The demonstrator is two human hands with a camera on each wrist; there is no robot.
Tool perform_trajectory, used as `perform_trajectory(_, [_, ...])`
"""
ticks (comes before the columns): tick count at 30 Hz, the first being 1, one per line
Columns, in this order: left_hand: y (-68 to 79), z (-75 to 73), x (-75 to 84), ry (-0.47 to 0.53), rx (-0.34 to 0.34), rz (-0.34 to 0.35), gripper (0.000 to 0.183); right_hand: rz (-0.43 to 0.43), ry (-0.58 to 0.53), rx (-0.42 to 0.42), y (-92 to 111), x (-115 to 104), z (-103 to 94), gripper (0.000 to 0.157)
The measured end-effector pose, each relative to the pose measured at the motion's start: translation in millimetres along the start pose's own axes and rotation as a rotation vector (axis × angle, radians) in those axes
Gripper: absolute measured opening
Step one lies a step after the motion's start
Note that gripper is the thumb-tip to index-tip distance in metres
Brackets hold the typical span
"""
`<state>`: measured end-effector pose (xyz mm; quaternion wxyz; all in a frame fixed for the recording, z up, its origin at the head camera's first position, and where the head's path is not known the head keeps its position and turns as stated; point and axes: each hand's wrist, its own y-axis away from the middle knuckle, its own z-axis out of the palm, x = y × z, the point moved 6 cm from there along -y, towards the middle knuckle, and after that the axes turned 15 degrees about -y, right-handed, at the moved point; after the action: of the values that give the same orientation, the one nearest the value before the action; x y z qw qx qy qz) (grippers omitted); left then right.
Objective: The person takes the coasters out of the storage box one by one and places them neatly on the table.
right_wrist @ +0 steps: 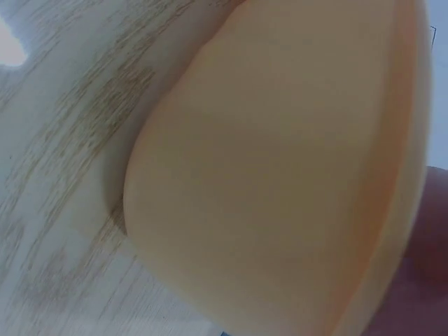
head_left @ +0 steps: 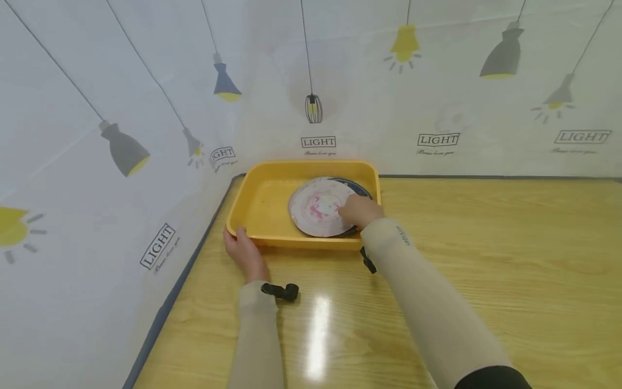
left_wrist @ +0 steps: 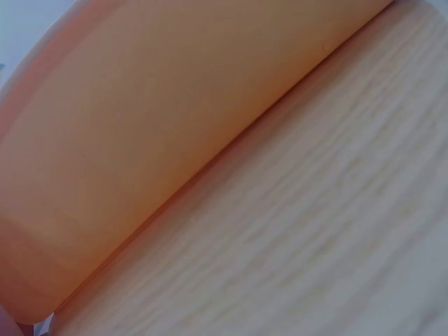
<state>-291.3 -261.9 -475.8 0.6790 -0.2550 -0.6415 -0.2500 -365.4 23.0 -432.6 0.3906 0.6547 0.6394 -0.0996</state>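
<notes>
A yellow tray (head_left: 262, 213) sits on the table against the back wall. In its right part lies a round white plate (head_left: 311, 216) with a pink pattern, overlapping a dark blue plate (head_left: 360, 189) beneath it. My left hand (head_left: 245, 255) grips the tray's front left corner, thumb at the rim. Inside the tray, my right hand (head_left: 362, 210) has its fingers curled at the right edge of the white plate, hiding part of both plates. The right wrist view shows the tray's outer wall (right_wrist: 273, 168) with part of that hand behind the rim; the left wrist view shows another wall (left_wrist: 161, 105).
The wood-grain table (head_left: 486, 243) stretches right and toward the front. White wall covering (head_left: 452, 97) printed with lamps borders it at the back and left. Black wrist-camera mounts (head_left: 286, 292) are strapped to both wrists.
</notes>
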Motion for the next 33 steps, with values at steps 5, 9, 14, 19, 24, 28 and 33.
perform_trajectory(5, [-1.8, 1.1, -1.1, -0.008, 0.002, -0.001, 0.047, -0.052, 0.063, 0.076, -1.9, -4.5, 1.1, 0.033])
perform_trajectory(9, [0.1, 0.6, 2.3, -0.033, 0.0, -0.021, 0.047, -0.059, 0.113, 0.139, -4.3, -5.4, 5.0, 0.052])
perform_trajectory(14, [-1.0, 0.9, -1.5, -0.026, 0.004, -0.015, 0.048, -0.087, 0.034, 0.184, -5.5, -1.5, 5.2, 0.057])
perform_trajectory(19, [1.2, 2.2, -4.0, -0.03, -0.006, -0.013, 0.049, -0.188, -0.018, 0.213, -8.5, 3.7, 2.9, 0.054])
perform_trajectory(24, [2.2, 2.5, -4.2, -0.035, -0.017, -0.025, 0.05, -0.237, -0.025, 0.166, -10.6, 4.7, 6.0, 0.053])
perform_trajectory(28, [3.3, 0.6, -3.6, -0.05, -0.013, -0.024, 0.051, -0.302, 0.012, 0.176, -7.0, 0.7, 7.1, 0.039])
perform_trajectory(33, [3.7, -0.2, -2.0, -0.046, -0.011, -0.012, 0.051, -0.357, -0.018, 0.215, -1.4, -4.7, 3.3, 0.033])
